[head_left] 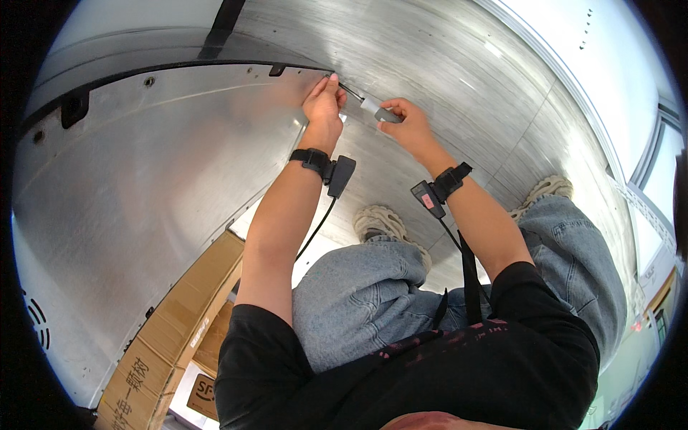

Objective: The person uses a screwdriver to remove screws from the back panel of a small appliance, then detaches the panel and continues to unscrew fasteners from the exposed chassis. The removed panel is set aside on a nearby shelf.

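My right hand (410, 130) grips the grey and white handle of a screwdriver (370, 106) between thumb and fingers. Its thin dark shaft slants up and left to the far corner of a large silver metal panel (172, 150). At that corner my left hand (324, 107) is closed, thumb and fingertips pinched by the shaft's tip and the panel's edge. Whatever sits between those fingertips is too small to make out. A black strip with holes and notches runs along the panel's far edge.
An open cardboard box (168, 308) stands below the panel at the lower left. Pale wood-look floor (459, 64) stretches beyond my hands, with a white wall (573, 43) at the right. Black wrist devices (342, 175) trail cables along my arms. My shoes (383, 221) rest on the floor.
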Available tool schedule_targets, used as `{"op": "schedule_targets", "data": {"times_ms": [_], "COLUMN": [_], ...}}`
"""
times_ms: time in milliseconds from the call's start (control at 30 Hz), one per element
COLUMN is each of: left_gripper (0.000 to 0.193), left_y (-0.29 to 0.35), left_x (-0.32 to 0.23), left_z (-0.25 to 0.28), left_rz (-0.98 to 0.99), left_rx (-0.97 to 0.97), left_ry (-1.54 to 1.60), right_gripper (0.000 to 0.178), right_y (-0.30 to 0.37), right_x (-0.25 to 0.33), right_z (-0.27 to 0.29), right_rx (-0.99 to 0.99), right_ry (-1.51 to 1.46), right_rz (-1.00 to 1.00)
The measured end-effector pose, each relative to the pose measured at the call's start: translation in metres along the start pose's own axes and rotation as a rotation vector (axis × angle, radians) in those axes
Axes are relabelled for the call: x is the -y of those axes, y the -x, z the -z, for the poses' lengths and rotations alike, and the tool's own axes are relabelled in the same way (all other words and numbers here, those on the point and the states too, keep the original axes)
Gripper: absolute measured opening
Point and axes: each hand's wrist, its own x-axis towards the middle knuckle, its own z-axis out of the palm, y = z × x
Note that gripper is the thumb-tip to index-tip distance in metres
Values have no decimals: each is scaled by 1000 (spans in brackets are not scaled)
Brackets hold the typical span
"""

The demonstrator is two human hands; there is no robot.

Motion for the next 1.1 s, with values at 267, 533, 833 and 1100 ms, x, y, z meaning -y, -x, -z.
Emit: {"op": "schedule_targets", "data": {"times_ms": [267,533,833,1100], "left_gripper": [29,30,33,18], "left_y": [-2,-5,-4,-9], "left_x": [1,2,3,4], "left_z": [-8,-8,-7,-5], "left_rz": [-24,-22,-31,-22], "left_rx": [-92,-83,-85,-61], "left_ry": [-11,14,-35,-31], "right_gripper": [36,42,47,50], "right_y": [3,-9,-9,-13], "right_x": [8,0,-16,4], "right_z": [2,17,5,18], "right_rx": [5,139,-44,207], "right_ry": [-72,1,563,-43], "right_rz": [-143,-316,105,-416]}}
